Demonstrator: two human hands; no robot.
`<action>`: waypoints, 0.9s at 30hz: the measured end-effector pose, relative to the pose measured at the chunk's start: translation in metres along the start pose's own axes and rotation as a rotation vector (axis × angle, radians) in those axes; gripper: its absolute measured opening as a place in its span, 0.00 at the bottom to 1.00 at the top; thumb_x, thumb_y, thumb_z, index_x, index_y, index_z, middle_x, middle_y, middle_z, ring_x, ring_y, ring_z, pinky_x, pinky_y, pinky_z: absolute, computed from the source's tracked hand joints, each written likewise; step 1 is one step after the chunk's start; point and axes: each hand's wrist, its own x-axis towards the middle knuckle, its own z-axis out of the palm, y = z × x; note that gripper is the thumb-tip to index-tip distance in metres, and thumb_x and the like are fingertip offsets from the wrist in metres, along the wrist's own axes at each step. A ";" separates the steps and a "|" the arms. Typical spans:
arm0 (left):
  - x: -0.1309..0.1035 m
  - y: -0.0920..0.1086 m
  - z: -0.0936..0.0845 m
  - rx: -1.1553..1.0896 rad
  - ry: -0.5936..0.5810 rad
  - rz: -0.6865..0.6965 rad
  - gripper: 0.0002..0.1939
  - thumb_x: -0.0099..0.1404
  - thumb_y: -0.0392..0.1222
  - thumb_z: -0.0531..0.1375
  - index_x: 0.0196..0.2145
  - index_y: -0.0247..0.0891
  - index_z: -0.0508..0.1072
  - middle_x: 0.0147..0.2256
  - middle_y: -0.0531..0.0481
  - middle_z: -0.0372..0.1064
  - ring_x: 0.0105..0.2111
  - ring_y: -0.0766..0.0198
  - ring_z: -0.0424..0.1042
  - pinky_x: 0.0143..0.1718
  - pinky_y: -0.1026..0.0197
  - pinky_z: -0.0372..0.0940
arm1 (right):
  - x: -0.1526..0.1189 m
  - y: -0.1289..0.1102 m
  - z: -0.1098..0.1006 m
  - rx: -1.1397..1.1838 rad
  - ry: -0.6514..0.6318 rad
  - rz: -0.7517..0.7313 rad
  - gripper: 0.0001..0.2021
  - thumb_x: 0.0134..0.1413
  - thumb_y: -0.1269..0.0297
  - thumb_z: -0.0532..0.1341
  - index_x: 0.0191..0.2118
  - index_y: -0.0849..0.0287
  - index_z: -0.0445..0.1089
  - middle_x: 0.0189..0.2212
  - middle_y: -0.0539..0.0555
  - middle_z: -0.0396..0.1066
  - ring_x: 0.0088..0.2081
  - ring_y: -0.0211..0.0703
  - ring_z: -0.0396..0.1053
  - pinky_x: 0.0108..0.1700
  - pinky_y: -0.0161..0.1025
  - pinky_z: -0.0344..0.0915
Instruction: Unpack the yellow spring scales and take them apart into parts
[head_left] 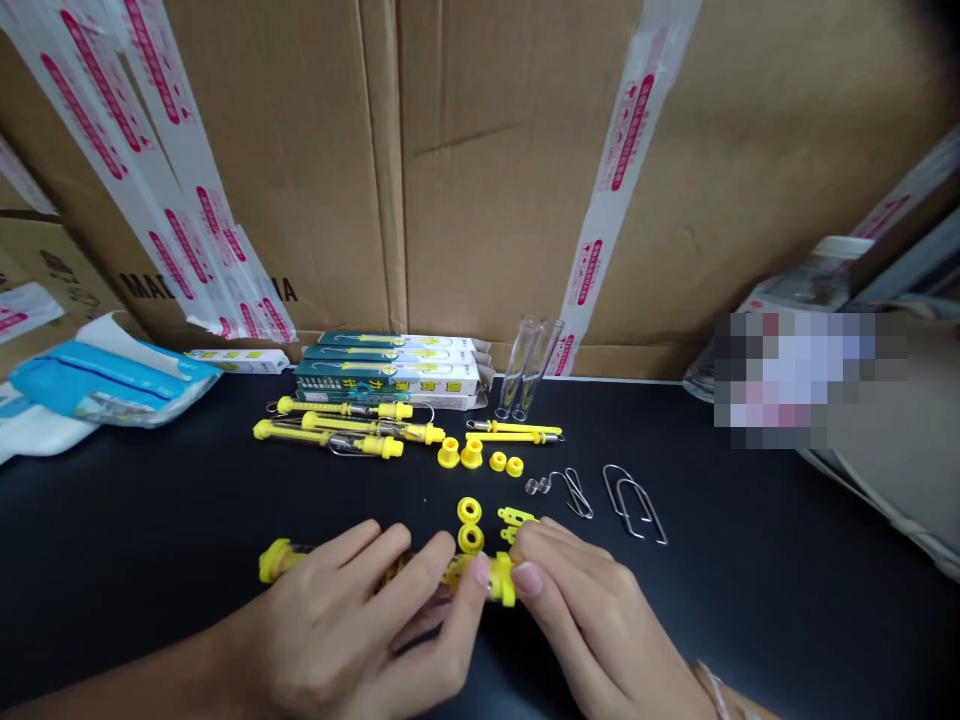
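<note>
My left hand (360,610) is wrapped round the clear tube of a spring scale (279,561), which lies crosswise before me. At its right end, the fingers of my right hand (592,605) pinch the yellow cap (502,579). Much of the tube is hidden under my left fingers. Just beyond are two yellow rings (469,511) and small flat yellow pieces (516,517), partly covered by my right hand. Two yellow flanged caps (448,453) and two small yellow bushings (498,461) stand farther back. Coiled wire hooks (576,495) and large bent wire loops (645,510) lie to the right.
Three spring scales (330,437) lie at the back left before stacked boxes (386,385). Clear tubes (517,375) stand beside two yellow rods (517,437). A blue packet (120,375) is at left, a bottle (806,285) at right. Cardboard (495,200) walls the back.
</note>
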 end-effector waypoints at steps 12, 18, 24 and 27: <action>0.010 0.006 0.001 -0.169 0.024 -0.197 0.11 0.76 0.35 0.52 0.49 0.32 0.72 0.35 0.51 0.79 0.29 0.63 0.77 0.31 0.59 0.68 | -0.001 0.000 -0.004 -0.341 0.031 -0.180 0.15 0.71 0.73 0.46 0.31 0.58 0.61 0.25 0.50 0.63 0.27 0.41 0.56 0.33 0.41 0.53; 0.010 0.008 0.008 -0.252 0.029 -0.236 0.11 0.77 0.37 0.51 0.48 0.32 0.71 0.34 0.51 0.79 0.30 0.65 0.78 0.30 0.61 0.69 | 0.002 0.007 -0.003 -0.411 0.050 -0.245 0.19 0.73 0.71 0.44 0.29 0.60 0.63 0.24 0.51 0.63 0.27 0.42 0.55 0.33 0.41 0.51; 0.014 0.011 0.010 -0.316 -0.006 -0.367 0.16 0.80 0.43 0.46 0.45 0.35 0.71 0.34 0.55 0.80 0.31 0.68 0.79 0.31 0.65 0.71 | 0.006 0.007 0.000 -0.436 0.055 -0.245 0.20 0.73 0.70 0.43 0.28 0.59 0.61 0.23 0.51 0.61 0.26 0.42 0.54 0.33 0.41 0.53; 0.016 0.009 0.011 -0.345 -0.009 -0.424 0.15 0.79 0.44 0.46 0.44 0.38 0.70 0.35 0.56 0.80 0.31 0.68 0.79 0.31 0.65 0.70 | 0.008 0.008 -0.001 -0.423 0.011 -0.202 0.18 0.74 0.67 0.42 0.32 0.59 0.62 0.26 0.53 0.64 0.28 0.43 0.56 0.33 0.42 0.55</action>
